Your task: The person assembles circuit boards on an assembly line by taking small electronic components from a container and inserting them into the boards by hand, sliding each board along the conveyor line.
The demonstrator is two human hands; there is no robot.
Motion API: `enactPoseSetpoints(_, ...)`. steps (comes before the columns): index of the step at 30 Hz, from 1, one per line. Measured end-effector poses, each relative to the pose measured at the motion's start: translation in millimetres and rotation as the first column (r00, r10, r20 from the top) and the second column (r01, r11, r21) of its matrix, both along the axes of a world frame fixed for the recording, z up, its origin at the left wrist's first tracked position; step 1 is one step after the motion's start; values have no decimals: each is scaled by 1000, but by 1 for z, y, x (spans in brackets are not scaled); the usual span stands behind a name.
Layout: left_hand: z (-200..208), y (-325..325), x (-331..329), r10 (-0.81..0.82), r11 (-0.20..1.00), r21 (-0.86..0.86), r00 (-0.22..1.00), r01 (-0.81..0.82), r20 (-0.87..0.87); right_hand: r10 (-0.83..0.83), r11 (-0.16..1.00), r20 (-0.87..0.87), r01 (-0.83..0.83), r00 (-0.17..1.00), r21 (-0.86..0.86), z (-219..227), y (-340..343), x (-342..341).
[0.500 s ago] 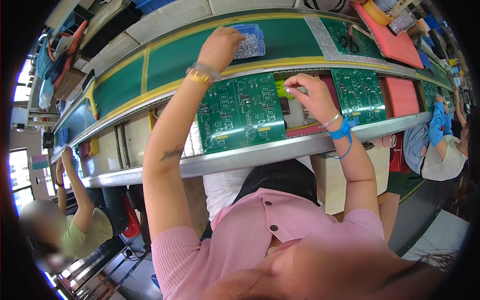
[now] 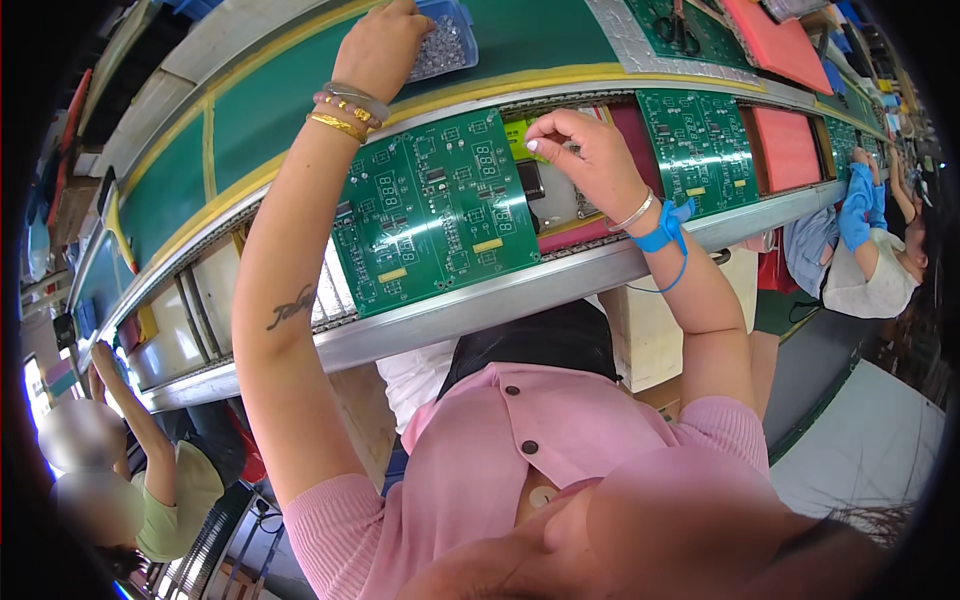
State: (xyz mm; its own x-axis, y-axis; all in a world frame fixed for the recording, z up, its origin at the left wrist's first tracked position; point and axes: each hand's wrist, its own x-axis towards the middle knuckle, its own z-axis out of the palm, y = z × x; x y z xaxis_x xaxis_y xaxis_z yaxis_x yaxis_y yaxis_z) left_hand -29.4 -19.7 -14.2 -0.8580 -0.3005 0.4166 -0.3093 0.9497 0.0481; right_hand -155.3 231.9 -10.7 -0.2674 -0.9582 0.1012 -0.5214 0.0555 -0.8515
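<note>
My left hand [image 2: 383, 45] reaches to the left edge of a blue bin [image 2: 472, 42] that holds many small clear parts [image 2: 438, 52]. Its fingers are curled together, and whatever they grip is hidden. Over the gap to the right of a large green circuit board [image 2: 440, 215], my right hand [image 2: 592, 155] hovers with thumb and forefinger pinched. Anything between those fingertips is too small to make out. The board carries black chips, white digit displays and yellow parts, and lies on the line in front of me.
Another green circuit board [image 2: 697, 150] lies to the right, followed by a pink foam sheet [image 2: 790, 150]. Scissors [image 2: 678, 32] lie at the back right. A metal rail [image 2: 440, 305] runs along the near edge. Other people work at the far left and far right.
The whole scene has shifted left and up in the picture as my head moved. My left hand stays at the blue bin, and my right hand stays pinched beside the board.
</note>
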Motion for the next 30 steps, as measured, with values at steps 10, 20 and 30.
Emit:
enactPoseSetpoints(10, 31, 65, 98, 54, 620, 770, 971, 151, -234, 74, 981, -483, -151, 872, -123, -19, -13, 8)
enactPoseSetpoints(20, -14, 72, 201, 260, 45, 999, 965, 13, -25, 96, 950, -709, -277, 698, -145, -18, -20, 17)
enactPoseSetpoints(30, -10, 87, 180, 245, -1, 1000, 969, -23, 22, 111, 984, -868, -173, 485, 29, 3, -133, 6)
